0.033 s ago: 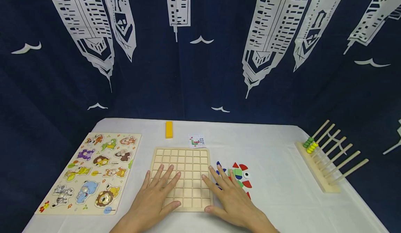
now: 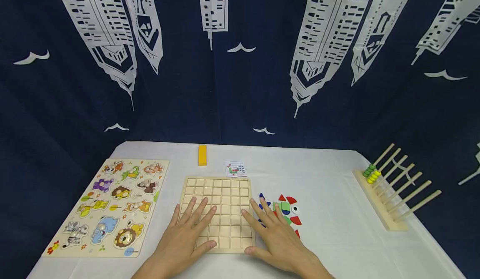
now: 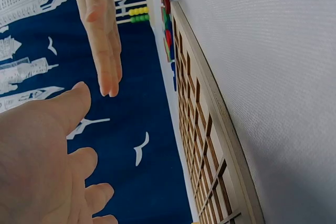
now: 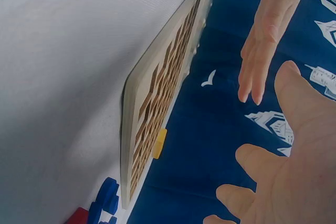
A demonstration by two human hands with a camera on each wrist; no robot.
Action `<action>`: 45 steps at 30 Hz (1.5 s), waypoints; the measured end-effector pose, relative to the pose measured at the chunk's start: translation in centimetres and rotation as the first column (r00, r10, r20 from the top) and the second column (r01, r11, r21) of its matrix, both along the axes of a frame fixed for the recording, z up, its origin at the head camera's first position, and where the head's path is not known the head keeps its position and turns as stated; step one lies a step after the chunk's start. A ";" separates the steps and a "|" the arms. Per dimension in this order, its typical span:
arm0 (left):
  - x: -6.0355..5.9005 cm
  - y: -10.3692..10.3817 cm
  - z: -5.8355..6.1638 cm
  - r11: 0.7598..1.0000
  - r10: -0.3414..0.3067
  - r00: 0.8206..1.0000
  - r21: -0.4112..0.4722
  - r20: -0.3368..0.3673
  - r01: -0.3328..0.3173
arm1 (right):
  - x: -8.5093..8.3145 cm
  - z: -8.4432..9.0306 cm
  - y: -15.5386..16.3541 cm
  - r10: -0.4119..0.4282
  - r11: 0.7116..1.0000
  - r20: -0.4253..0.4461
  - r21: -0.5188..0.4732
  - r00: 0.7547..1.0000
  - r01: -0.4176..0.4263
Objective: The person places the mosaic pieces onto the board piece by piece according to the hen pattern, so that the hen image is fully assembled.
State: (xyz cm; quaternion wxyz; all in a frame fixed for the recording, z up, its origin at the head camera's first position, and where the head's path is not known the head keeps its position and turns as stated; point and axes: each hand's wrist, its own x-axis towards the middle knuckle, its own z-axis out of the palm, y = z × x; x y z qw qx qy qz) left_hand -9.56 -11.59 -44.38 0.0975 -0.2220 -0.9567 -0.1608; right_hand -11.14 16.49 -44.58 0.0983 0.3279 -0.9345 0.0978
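While both hands lie flat, the desk [image 2: 330, 174] carries the gridded wooden tray [image 2: 221, 195] at its centre, near the front edge. Left hand [image 2: 185, 237]: released, fingers straight and spread, over the tray's 7 o'clock corner. Right hand [image 2: 275, 239]: released likewise, at the 5 o'clock corner, fingers overlapping the tray's right edge and the near side of the coloured shape pieces [image 2: 286, 210], which sit just beside the tray at 3 o'clock.

Risks, judged:
- The wrist views show a gap between palms and tray, so contact is uncertain; uneven pressing could skid the tray on the white cloth.
- A rightward sweep of the right hand would scatter the loose pieces.
- A pattern card [image 2: 235, 169] at 12 o'clock could be pushed away.
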 end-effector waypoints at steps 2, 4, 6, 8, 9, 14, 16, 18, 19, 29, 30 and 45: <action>0.0 0.0 0.0 1.000 0.001 1.000 -0.007 -0.017 -0.001 | 0.0 -0.1 0.0 0.002 1.000 -0.007 0.001 1.000 -0.002; 0.0 0.0 0.0 1.000 0.002 0.999 -0.014 -0.037 -0.003 | -0.1 -0.1 0.0 0.005 1.000 -0.014 0.003 1.000 -0.004; 0.0 0.0 0.0 1.000 0.005 0.997 -0.023 -0.071 -0.007 | -0.1 -0.1 -0.1 0.005 1.000 -0.014 0.002 1.000 -0.005; 0.1 0.0 0.0 1.000 0.007 0.995 -0.029 -0.102 -0.009 | 0.0 0.0 -0.1 0.004 1.000 -0.008 0.002 1.000 -0.004; 0.1 -0.1 0.0 1.000 0.005 0.994 -0.028 -0.111 -0.008 | 0.1 0.0 -0.2 0.003 1.000 -0.005 0.001 1.000 -0.003; -0.2 -0.5 -0.3 1.000 0.003 0.997 0.016 -0.074 -0.002 | 0.1 0.3 0.2 -0.005 0.999 0.011 -0.044 1.000 0.006; -0.5 -0.8 -0.5 0.998 0.019 0.999 0.056 -0.045 -0.017 | -0.2 0.5 0.8 -0.018 0.995 -0.015 -0.094 1.000 0.016; -0.7 -1.3 -1.0 0.993 0.044 0.998 0.114 -0.035 -0.040 | -0.6 0.8 1.7 -0.040 0.988 -0.073 -0.151 0.997 0.029; -0.8 -1.6 -1.3 0.987 0.058 0.998 0.149 -0.032 -0.053 | -0.9 1.0 2.2 -0.055 0.983 -0.103 -0.183 0.993 0.035; -2.0 -4.1 -3.9 0.871 0.171 0.984 0.459 0.052 -0.176 | -3.1 1.5 8.0 -0.267 0.855 -0.141 -0.492 0.953 0.167; -2.1 -4.2 -4.2 0.860 0.183 0.981 0.475 0.058 -0.188 | -3.3 1.4 8.4 -0.291 0.842 -0.135 -0.506 0.947 0.187; -2.8 -5.2 -6.5 0.801 0.267 0.958 0.528 0.105 -0.281 | -6.4 -1.8 11.1 -0.375 0.767 0.044 -0.546 0.926 0.337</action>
